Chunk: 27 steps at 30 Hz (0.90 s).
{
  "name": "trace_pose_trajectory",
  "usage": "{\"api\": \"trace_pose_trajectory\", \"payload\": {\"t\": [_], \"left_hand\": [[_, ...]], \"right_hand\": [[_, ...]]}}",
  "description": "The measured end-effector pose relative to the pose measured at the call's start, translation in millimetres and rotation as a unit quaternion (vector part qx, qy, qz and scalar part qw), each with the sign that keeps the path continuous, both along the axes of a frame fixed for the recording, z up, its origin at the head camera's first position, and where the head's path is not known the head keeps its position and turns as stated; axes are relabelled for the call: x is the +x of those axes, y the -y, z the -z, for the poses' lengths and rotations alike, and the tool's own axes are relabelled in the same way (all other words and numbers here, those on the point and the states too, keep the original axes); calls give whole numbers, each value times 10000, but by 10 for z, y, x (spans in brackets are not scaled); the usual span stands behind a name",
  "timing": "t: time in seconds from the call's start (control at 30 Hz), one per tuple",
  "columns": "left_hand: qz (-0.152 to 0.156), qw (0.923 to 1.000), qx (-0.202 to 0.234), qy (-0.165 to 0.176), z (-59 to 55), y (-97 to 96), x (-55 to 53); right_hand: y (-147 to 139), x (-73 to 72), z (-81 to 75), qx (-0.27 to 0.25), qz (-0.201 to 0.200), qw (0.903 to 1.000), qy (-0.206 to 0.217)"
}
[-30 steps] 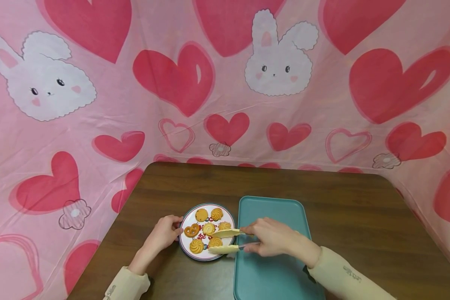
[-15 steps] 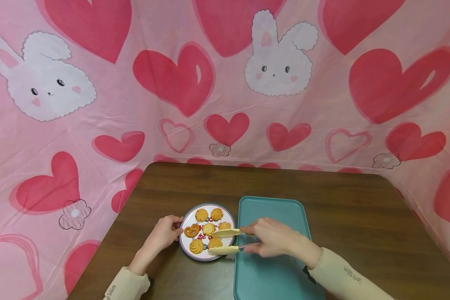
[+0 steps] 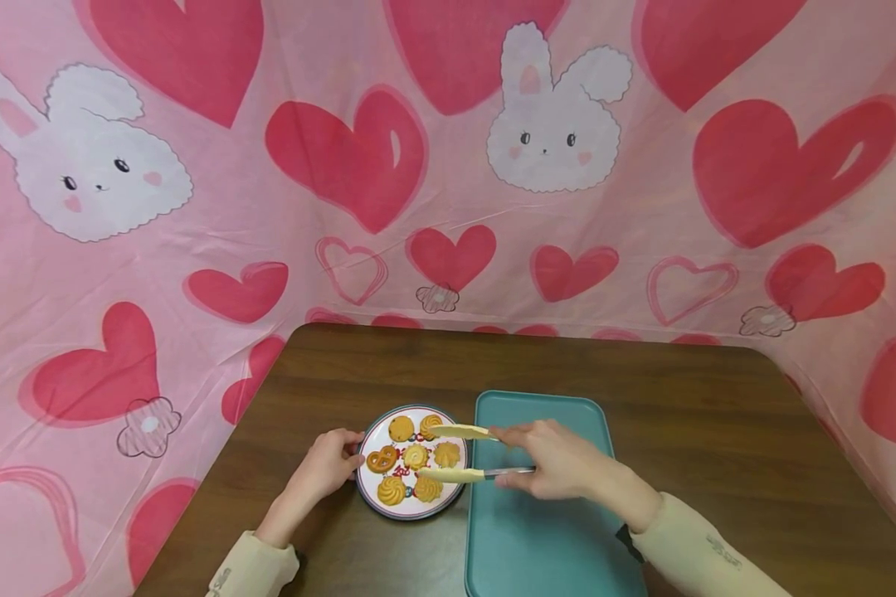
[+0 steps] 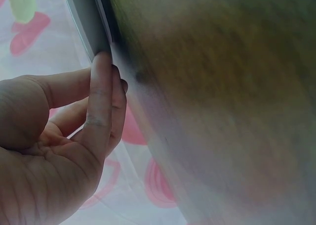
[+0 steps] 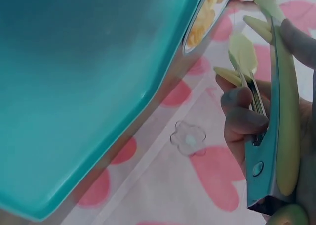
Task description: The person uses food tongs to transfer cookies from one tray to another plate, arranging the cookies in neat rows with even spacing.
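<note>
A round white plate (image 3: 371,491) with a dark rim carries several cookies, among them a pretzel-shaped one (image 3: 382,458). My left hand (image 3: 325,461) holds the plate's left rim between thumb and fingers; in the left wrist view the fingers (image 4: 100,91) meet the plate's edge (image 4: 89,29). My right hand (image 3: 556,460) grips food tongs (image 3: 451,475) with pale yellow tips. The tongs' arms are spread apart over the plate's right half, with nothing pinched between them. A flower-shaped cookie (image 3: 446,454) shows between the tips. In the right wrist view the tongs' handle (image 5: 286,121) lies in the hand.
A teal rectangular tray (image 3: 545,547) lies right of the plate, under my right forearm. Both rest on a dark brown wooden table (image 3: 702,431). A pink cloth (image 3: 448,199) with hearts and rabbits hangs behind and at the sides.
The tongs and right hand have moved toward the table's far side and slightly right, and the tips are spread wider. My left hand and the plate stay put.
</note>
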State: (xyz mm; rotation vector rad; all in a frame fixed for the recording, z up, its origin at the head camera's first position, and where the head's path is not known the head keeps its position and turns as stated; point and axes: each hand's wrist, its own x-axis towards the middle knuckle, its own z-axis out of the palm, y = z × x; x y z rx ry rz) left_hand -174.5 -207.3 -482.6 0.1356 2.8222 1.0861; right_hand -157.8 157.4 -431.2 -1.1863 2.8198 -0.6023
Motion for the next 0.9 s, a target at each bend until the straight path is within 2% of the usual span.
{"api": "trace_pose_trajectory", "payload": {"t": [0.1,0.2,0.27,0.4,0.57,0.77,0.9], "left_hand": [[9,10000,25,19,7,0,0],[21,10000,34,31,9,0,0],[31,10000,60,20,7,1,-3],[42,10000,63,1,4,7,-6],[59,10000,13,3,-8,5,-11],[51,10000,-17,44,-25,-7,-6],[22,10000,-14,65,-20,-7,-3]], "right_hand": [[-111,-2,-8,-188,292,9987,-362],[-240,0,-8,-495,744,9938,-664],[-329,5,-4,-776,1109,9886,-661],[-507,2,38,-1247,1796,9736,-659],[-730,8,127,-1436,2511,9533,-867],[-1005,58,198,-1559,3203,9302,-882],[-1210,120,274,-1574,3515,9176,-983]]}}
